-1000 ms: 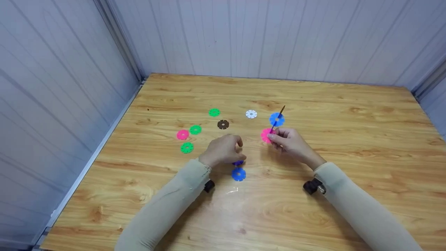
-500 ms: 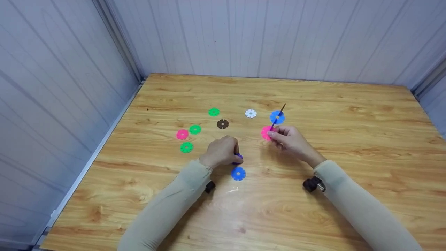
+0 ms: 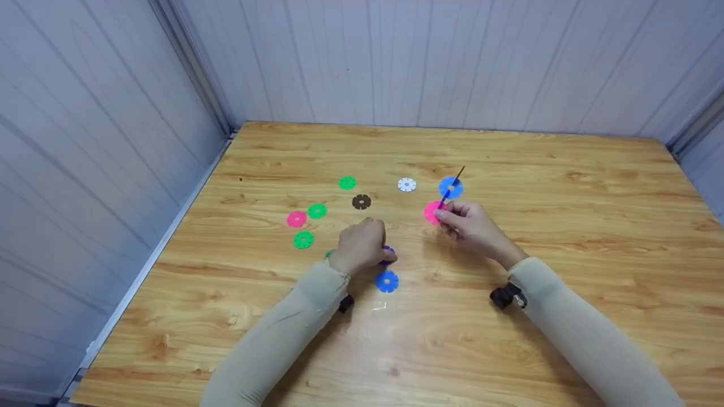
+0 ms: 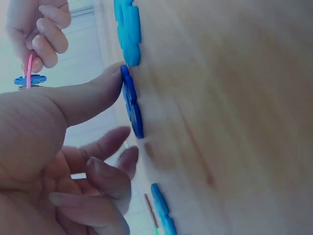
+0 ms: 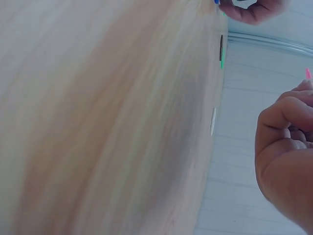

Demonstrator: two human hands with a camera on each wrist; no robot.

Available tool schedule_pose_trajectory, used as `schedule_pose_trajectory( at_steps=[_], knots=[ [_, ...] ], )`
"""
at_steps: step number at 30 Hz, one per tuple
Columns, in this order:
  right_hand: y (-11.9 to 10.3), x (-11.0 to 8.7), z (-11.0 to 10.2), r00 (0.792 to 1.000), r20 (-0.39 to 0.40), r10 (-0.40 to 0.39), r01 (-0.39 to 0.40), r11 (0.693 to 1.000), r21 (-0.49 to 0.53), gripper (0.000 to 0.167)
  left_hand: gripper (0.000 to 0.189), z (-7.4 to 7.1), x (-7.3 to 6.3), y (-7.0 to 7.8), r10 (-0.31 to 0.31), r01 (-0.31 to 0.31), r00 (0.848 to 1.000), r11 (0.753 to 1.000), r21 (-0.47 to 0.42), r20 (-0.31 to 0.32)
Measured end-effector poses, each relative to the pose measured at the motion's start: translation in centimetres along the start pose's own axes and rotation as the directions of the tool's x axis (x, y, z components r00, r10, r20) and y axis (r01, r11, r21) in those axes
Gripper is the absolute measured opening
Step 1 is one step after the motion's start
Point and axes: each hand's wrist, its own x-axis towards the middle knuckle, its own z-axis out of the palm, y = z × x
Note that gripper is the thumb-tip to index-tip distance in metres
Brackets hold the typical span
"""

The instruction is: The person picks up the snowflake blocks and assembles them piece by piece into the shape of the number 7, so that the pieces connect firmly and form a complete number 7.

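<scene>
In the head view my left hand [image 3: 360, 246] is low over the table, its thumb and finger pinching the edges of a purple notched disc [image 3: 388, 254]. The left wrist view shows the thumb against one rim of that purple disc [image 4: 131, 102], with fingertips right at its other end, close to the table. My right hand [image 3: 470, 227] holds up a linked piece by its near end. It joins a pink notched disc [image 3: 431, 212], a dark disc [image 3: 460, 173] seen edge-on and a blue disc [image 3: 451, 186]. A loose blue disc [image 3: 387, 281] lies just nearer than the left hand.
Farther back on the wooden table [image 3: 565, 226] lie a white disc [image 3: 406, 184], a brown disc [image 3: 361, 202] and a green disc [image 3: 347, 182]. A pink disc [image 3: 296, 219] and more green discs [image 3: 304, 239] lie at the left. Another green disc [image 3: 328, 254] is mostly hidden by the left wrist.
My left thumb and finger have closed in on the purple disc, which has shifted slightly away from the loose blue one. The right hand has risen slightly in view with its linked piece.
</scene>
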Motion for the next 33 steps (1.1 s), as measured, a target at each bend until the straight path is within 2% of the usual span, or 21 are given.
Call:
schedule_pose_trajectory(
  at_steps=[4,8,11,14,18,22,24,26,29,33],
  knots=[
    [-0.1,0.2,0.1,1.0,-0.009,0.008,-0.008,1.0,0.005,0.022,0.044,-0.1,0.0,0.2,-0.018,0.017,1.0,1.0,0.025,0.025],
    [0.0,0.4,0.2,1.0,-0.015,0.009,-0.008,1.0,0.024,0.022,0.037,-0.3,0.2,0.4,-0.005,0.005,0.999,1.0,0.011,0.042],
    [-0.1,0.5,0.3,1.0,-0.017,-0.004,0.005,1.0,0.015,0.023,0.027,-0.4,0.2,0.5,-0.003,0.004,0.999,1.0,-0.018,0.051],
    [-0.3,0.5,0.3,1.0,-0.02,-0.014,0.014,1.0,-0.01,0.024,0.021,-0.4,0.4,0.7,0.0,0.005,0.999,0.996,-0.094,0.054],
    [-0.5,0.4,0.1,0.999,-0.049,-0.009,0.009,1.0,-0.001,0.023,0.015,-0.7,1.0,1.2,0.016,-0.014,1.0,0.971,-0.24,0.006],
    [-0.7,0.5,0.1,0.997,-0.078,-0.018,0.02,0.999,0.028,0.024,0.005,-1.3,1.6,1.9,0.03,-0.07,0.994,0.921,-0.383,-0.11],
    [-0.8,0.5,0.1,0.995,-0.096,-0.026,0.03,0.998,0.046,0.024,0.003,-1.6,1.7,2.2,0.049,-0.131,0.98,0.89,-0.438,-0.194],
    [-1.1,0.3,0.2,0.991,-0.133,-0.027,0.036,0.997,0.065,0.023,0.003,-1.8,1.7,2.5,0.091,-0.218,0.957,0.854,-0.472,-0.276],
    [-1.8,0.0,0.4,0.981,-0.192,-0.021,0.043,0.993,0.108,0.025,0.003,-2.0,1.6,2.9,0.16,-0.342,0.909,0.815,-0.467,-0.386],
    [-2.8,-0.3,0.9,0.968,-0.249,-0.031,0.073,0.985,0.158,0.029,0.004,-2.2,1.4,3.1,0.254,-0.461,0.841,0.797,-0.389,-0.477]
  ],
)
